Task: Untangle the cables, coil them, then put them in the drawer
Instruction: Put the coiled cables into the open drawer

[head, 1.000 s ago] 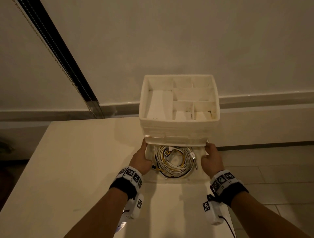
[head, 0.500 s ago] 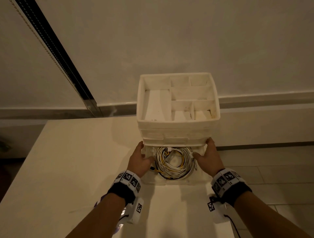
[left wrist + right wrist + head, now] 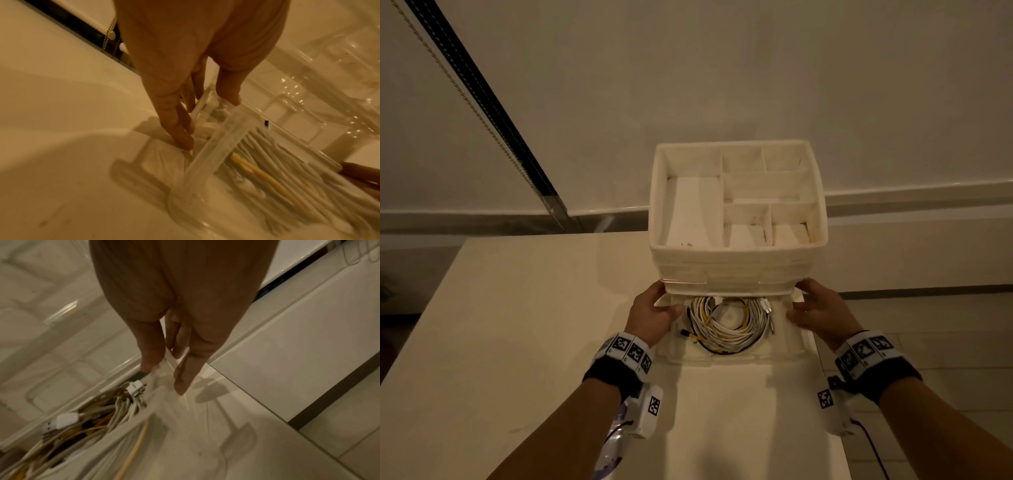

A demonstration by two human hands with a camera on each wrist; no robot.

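You were on the last step: cables (image 3: 726, 323) were already coiled and lying inside the drawer (image 3: 796, 342), which stuck out at the front of the organizer (image 3: 736, 260). White, yellow and black strands sat in one loose ring, with plugs at the end of the coil nearest the organizer.

Your left hand (image 3: 650, 313) gripped the drawer's left wall, just in front of the organizer: thumb inside, fingers (image 3: 180, 129) down the outside, so grasping the wall. Your right hand (image 3: 818, 313) mirrored it on the right wall: thumb inside the wall, fingers (image 3: 185, 369) outside along it, tips reaching up to the organizer's front edge. Both looked like a light pinch, not a clamp. Wrist views were motion-blurred, so contact detail is rough.

My read: untangling and coiling were done, stowing was done, and only closing the drawer was left. It was roughly half out of the organizer.

The next move called for:
- an even push from both sides toward the organizer, so the drawer wouldn't rack in its slot
- thumbs out before the walls entered the organizer, or they'd get pinched at the front edge
- the coil kept low; the white plugs (image 3: 134, 387) nearest the organizer could snag under the tier above

The organizer stood on the surface (image 3: 517, 325) near its far right corner, so a hard push could shove the whole unit back.
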